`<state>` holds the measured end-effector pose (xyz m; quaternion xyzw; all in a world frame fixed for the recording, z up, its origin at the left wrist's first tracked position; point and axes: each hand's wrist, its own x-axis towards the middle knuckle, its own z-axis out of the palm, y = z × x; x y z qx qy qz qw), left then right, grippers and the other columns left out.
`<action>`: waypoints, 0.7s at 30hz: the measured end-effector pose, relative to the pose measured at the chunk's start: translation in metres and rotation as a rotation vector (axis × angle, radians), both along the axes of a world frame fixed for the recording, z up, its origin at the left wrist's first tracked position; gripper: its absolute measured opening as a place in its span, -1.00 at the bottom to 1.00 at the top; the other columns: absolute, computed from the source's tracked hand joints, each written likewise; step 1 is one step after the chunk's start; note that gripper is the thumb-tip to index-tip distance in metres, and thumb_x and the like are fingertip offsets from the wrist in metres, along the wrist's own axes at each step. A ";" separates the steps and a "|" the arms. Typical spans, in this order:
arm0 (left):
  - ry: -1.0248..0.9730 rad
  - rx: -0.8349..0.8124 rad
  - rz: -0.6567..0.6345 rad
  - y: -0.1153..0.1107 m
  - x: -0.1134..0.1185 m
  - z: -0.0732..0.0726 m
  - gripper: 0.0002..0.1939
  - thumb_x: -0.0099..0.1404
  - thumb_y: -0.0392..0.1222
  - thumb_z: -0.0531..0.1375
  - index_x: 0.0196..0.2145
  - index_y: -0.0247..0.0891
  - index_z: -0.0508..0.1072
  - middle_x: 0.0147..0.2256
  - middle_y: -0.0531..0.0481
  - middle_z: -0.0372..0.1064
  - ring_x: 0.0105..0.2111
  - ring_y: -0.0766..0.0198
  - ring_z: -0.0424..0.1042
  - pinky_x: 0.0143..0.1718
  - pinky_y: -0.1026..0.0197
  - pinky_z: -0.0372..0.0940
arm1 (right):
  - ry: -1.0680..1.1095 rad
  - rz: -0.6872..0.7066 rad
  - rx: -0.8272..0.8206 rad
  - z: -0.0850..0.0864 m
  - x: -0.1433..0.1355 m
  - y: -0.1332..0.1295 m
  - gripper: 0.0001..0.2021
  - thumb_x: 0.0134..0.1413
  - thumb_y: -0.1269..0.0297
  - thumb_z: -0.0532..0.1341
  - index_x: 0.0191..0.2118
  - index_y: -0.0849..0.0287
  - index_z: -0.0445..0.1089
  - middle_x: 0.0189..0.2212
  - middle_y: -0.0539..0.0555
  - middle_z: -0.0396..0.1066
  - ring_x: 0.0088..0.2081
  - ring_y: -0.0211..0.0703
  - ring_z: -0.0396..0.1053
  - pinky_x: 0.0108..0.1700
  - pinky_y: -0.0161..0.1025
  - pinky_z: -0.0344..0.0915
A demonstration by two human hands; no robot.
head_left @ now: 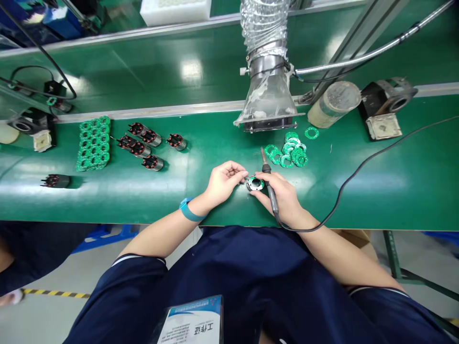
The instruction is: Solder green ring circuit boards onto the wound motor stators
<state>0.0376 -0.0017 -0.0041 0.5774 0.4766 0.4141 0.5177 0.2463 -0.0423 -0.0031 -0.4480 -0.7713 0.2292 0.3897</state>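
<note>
Near the table's front edge, my right hand (283, 198) holds a soldering iron (270, 190), its tip pointing away from me. The thumb and fingers of that hand also grip a small round part with a green ring on top (255, 183). My left hand (225, 181) is pinched at the left side of this part; what its fingertips hold, if anything, is too small to tell. Beyond the hands lies a loose pile of green ring boards (294, 150). Several motor cores with copper windings (145, 135) lie to the left, beside a stack of green board panels (93, 144).
A clear fume hood (268, 95) hangs over the green table (201, 157). A round container (333, 105) and an iron stand (385, 107) are at the back right. The iron's black cable (344, 184) crosses the right side. Another person's dark clothing (39, 253) shows at lower left.
</note>
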 end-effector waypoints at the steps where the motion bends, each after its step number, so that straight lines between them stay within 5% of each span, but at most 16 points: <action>1: -0.013 0.010 0.042 -0.001 0.004 -0.002 -0.80 0.34 -0.08 0.32 -0.27 -0.29 0.51 -0.45 0.01 0.49 -0.48 0.35 0.44 -0.39 0.28 0.35 | -0.004 0.013 -0.004 0.000 0.000 0.002 -0.57 0.19 0.29 0.37 0.15 0.03 0.35 -0.04 0.16 0.55 -0.04 0.06 0.53 0.02 0.03 0.51; 4: 0.105 0.221 0.051 -0.004 0.007 -0.004 -0.85 0.39 -0.13 0.27 -0.21 -0.26 0.58 -0.35 -0.04 0.53 -0.37 0.31 0.47 -0.30 0.22 0.39 | 0.000 0.087 -0.025 0.001 0.004 0.008 -0.58 0.21 0.33 0.34 0.16 0.04 0.34 -0.02 0.17 0.53 -0.01 0.03 0.51 0.04 0.00 0.49; 8: 0.213 0.404 -0.153 0.000 -0.002 0.003 -0.83 0.43 -0.21 0.21 -0.15 -0.22 0.62 -0.25 -0.10 0.54 -0.21 0.23 0.50 -0.15 0.13 0.40 | 0.034 0.175 -0.060 -0.001 0.010 0.014 -0.56 0.20 0.33 0.35 0.17 0.02 0.33 0.03 0.15 0.52 0.03 0.00 0.50 0.08 -0.02 0.47; 15: -0.081 -0.089 -0.038 -0.002 -0.001 -0.007 -0.76 0.32 -0.06 0.35 -0.25 -0.30 0.49 -0.46 0.02 0.48 -0.47 0.36 0.45 -0.40 0.29 0.37 | 0.190 0.107 -0.096 -0.013 0.004 0.009 -0.67 0.17 0.28 0.39 0.04 -0.01 0.40 0.07 0.11 0.54 0.09 -0.03 0.52 0.15 -0.03 0.46; 21: -0.144 -0.144 0.041 -0.010 0.008 -0.012 -0.69 0.30 0.02 0.35 -0.29 -0.29 0.43 -0.51 0.08 0.41 -0.54 0.42 0.38 -0.44 0.32 0.34 | 0.142 0.157 -0.115 -0.014 0.003 0.012 -0.63 0.14 0.20 0.43 0.04 0.00 0.41 0.06 0.12 0.56 0.11 0.02 0.52 0.18 0.04 0.42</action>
